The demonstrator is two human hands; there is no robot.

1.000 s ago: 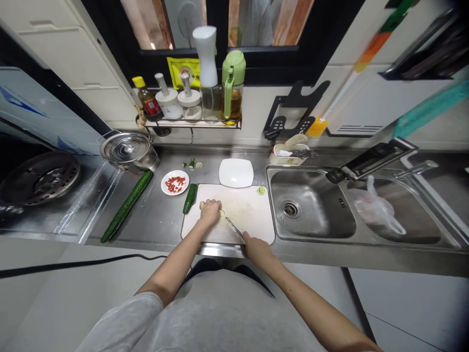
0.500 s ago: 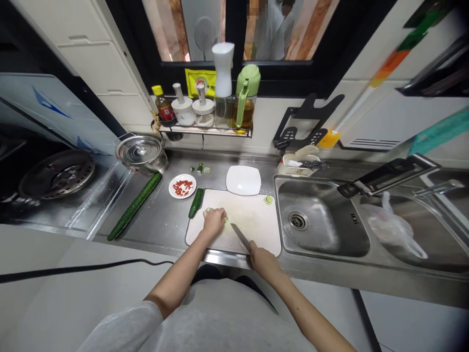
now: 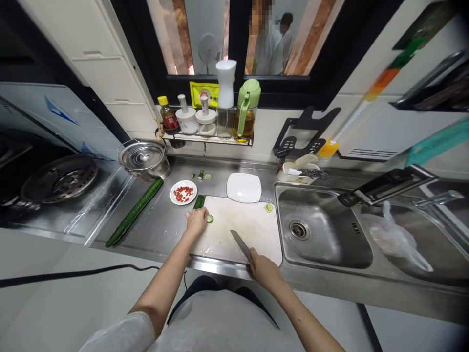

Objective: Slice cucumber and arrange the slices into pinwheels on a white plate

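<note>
My left hand (image 3: 196, 221) closes around the short cucumber piece (image 3: 201, 203) at the left edge of the white cutting board (image 3: 242, 230); the cut end (image 3: 209, 218) shows beside my fingers. My right hand (image 3: 264, 271) grips the handle of a knife (image 3: 241, 244), its blade lying over the board's near middle, pointing away from me. A single cucumber slice (image 3: 269, 207) lies at the board's far right corner.
A whole long cucumber (image 3: 135, 211) lies on the steel counter at left, by a lidded pot (image 3: 143, 159). A small dish of red bits (image 3: 183, 192), a white square plate (image 3: 244, 187) and cucumber scraps (image 3: 201, 175) sit behind the board. The sink (image 3: 322, 230) is right.
My left hand moved left from the middle of the board and took hold of the short cucumber piece. The knife drew back toward me and to the right.
</note>
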